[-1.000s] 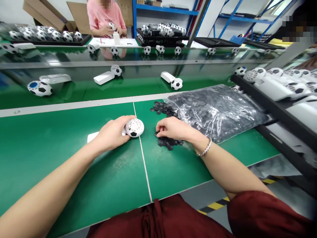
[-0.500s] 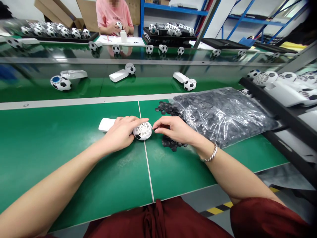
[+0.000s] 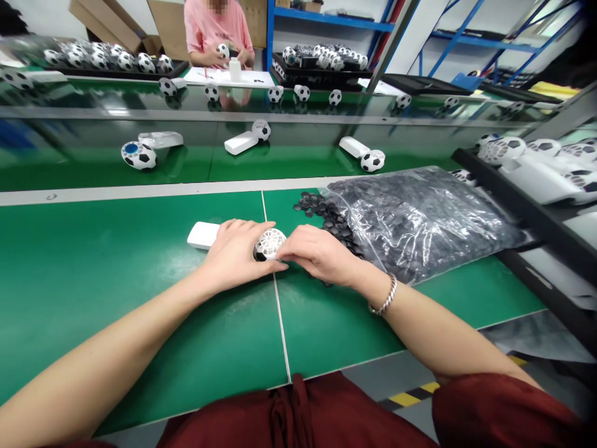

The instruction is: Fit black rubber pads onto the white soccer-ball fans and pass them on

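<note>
- White with black spots, the small ball [image 3: 269, 241] sits on the green bench [image 3: 140, 323], over the pale line [image 3: 280, 317] that runs from the far edge to the near edge.
- From where I sit far away, I see the ball between my two hands. It is in the curve of my left hand [image 3: 236, 252] and at the fingertips of my right hand [image 3: 321, 252].
- My left hand is curled round the ball and holds it. The fingers are on the far edge's side, and the thumb is on the near edge's side.
- My right fingertips are pinched together against the ball's right side. I cannot tell if a little piece is between them, because the fingers hide it.
- A white handle [image 3: 203, 235] pokes out past my left hand, toward the bench's left side.
- Loose black bits [image 3: 342, 231] lie just past my right hand, beside a clear bag [image 3: 429, 214] full of more. The bag lies toward the bench's far right corner.
- Past the far edge, three more balls [image 3: 373, 160] lie on a shiny green belt [image 3: 303, 158].
</note>
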### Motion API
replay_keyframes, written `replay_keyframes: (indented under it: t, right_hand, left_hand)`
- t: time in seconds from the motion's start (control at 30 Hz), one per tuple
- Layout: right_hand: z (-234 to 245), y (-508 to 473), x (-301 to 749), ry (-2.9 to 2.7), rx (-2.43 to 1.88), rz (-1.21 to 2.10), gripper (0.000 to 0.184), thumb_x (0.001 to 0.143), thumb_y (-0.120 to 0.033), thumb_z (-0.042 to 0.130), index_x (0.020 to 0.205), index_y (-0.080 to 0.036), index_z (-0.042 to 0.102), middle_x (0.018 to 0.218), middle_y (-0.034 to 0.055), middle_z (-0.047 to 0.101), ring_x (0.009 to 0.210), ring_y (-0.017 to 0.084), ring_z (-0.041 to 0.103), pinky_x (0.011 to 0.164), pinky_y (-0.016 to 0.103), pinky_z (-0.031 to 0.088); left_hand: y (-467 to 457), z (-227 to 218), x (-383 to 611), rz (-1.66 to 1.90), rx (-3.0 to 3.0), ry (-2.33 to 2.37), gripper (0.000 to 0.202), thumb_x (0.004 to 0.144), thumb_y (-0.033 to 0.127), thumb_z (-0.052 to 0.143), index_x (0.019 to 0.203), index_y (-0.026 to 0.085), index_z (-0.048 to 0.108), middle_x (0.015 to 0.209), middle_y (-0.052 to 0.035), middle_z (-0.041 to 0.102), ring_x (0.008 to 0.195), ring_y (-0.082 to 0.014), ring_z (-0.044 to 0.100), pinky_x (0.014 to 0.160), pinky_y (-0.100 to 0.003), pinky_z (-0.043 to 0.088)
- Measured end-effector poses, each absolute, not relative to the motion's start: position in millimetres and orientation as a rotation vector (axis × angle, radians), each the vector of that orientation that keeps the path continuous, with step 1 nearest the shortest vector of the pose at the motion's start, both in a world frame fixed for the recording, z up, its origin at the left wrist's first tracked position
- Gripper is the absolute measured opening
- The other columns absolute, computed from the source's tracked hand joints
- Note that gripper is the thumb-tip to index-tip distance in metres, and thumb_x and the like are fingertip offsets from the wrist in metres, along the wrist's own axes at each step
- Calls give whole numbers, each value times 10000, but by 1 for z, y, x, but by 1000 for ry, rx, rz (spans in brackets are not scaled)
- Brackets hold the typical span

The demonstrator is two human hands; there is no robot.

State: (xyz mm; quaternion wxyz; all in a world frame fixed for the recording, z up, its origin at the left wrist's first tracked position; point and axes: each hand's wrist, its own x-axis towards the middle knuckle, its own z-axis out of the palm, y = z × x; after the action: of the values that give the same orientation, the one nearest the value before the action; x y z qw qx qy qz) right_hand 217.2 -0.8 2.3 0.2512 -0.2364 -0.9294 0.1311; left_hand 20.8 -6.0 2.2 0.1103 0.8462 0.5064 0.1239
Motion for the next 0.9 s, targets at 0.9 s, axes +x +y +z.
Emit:
replay_keyframes:
  t: [0.9]
  right_hand:
    - [1, 73, 220, -2284, -1538, 302, 191, 819, -269, 561, 940, -148, 646, 975, 102, 607, 917, 173, 562, 851, 303, 418]
  left_hand:
    - [-15, 1, 24, 515, 2469, 1386, 594, 668, 473, 639, 1166, 177, 509, 1086, -78, 597, 1041, -274, 494, 940, -443, 327]
